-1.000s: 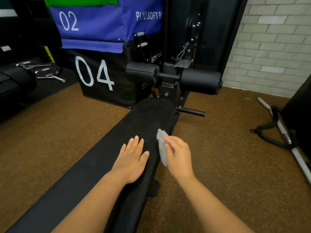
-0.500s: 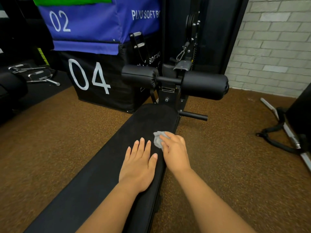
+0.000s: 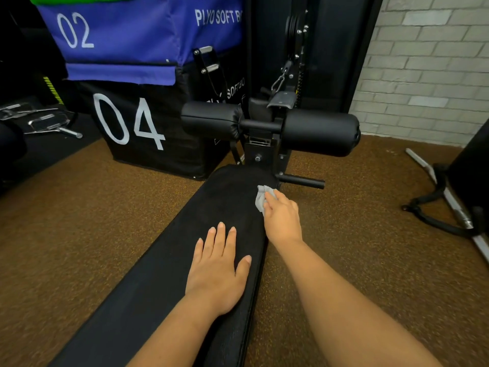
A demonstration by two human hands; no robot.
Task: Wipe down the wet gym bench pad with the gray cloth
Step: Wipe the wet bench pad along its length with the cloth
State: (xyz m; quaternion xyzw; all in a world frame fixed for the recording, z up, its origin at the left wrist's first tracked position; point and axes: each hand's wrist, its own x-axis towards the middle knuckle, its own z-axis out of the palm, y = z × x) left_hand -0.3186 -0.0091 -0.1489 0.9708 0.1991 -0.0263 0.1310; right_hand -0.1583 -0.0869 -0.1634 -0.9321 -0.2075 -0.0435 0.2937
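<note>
The black bench pad (image 3: 219, 205) runs from the lower left up to the middle of the view. My right hand (image 3: 281, 217) presses a small crumpled gray cloth (image 3: 262, 198) against the pad's far right edge, with most of the cloth hidden under my fingers. My left hand (image 3: 217, 268) lies flat and palm down on the pad, fingers apart, nearer to me than the cloth. No wetness shows on the dark pad.
Two black foam rollers (image 3: 320, 132) and a short peg (image 3: 301, 181) stand at the bench's far end. Stacked plyo boxes marked 02 and 04 (image 3: 127, 123) sit at the left. A cable machine and brick wall lie behind, a metal bar with black strap (image 3: 444, 197) at right.
My right hand has carried the cloth from beside the bench onto the pad and pushed it toward the far end. My left hand stays flat on the pad.
</note>
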